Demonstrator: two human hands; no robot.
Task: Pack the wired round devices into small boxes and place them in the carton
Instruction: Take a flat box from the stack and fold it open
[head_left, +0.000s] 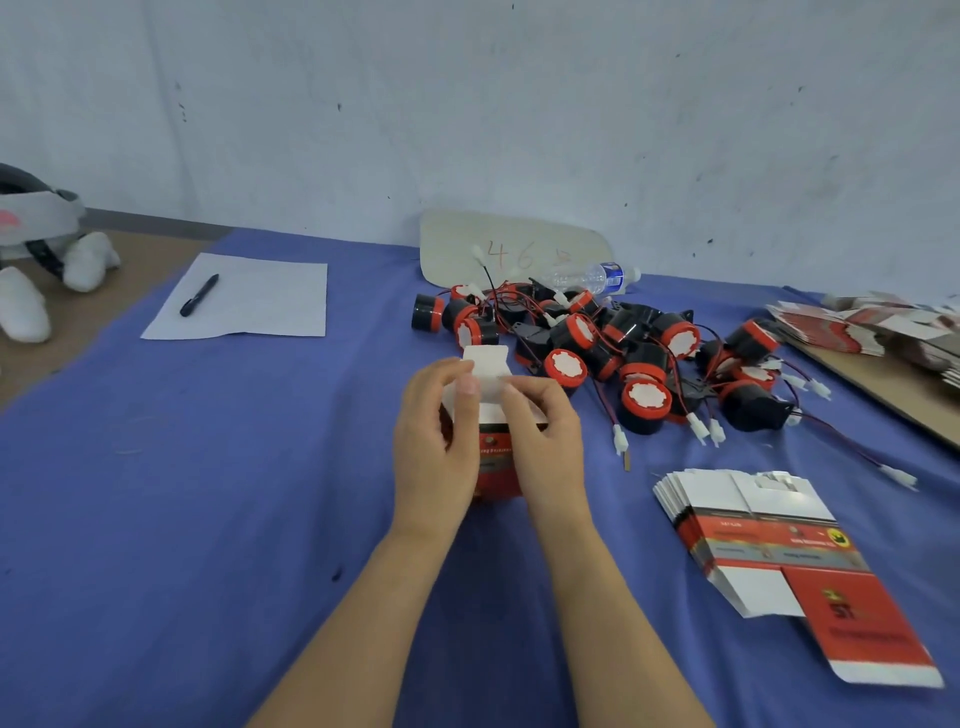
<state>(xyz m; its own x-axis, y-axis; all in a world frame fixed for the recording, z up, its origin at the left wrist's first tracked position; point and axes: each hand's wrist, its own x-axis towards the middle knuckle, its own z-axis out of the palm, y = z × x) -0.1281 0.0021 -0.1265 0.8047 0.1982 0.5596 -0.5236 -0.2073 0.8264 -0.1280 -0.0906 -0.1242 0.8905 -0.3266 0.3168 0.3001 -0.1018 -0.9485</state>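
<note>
Small box (493, 467) stands upright on the blue tabletop (260, 467) with left hand (434, 447) and right hand (545, 447) both wrapped round it, fingers (519, 392) pinching its white flap (485, 361), I'd guess to fold it, wired round devices (644, 400) piled just behind for easy reach.

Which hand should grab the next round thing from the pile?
The right hand. The pile of round devices lies on its side of the small box, so it probably reaches without crossing over. The left hand grips the box's other side and could steady it.
</note>
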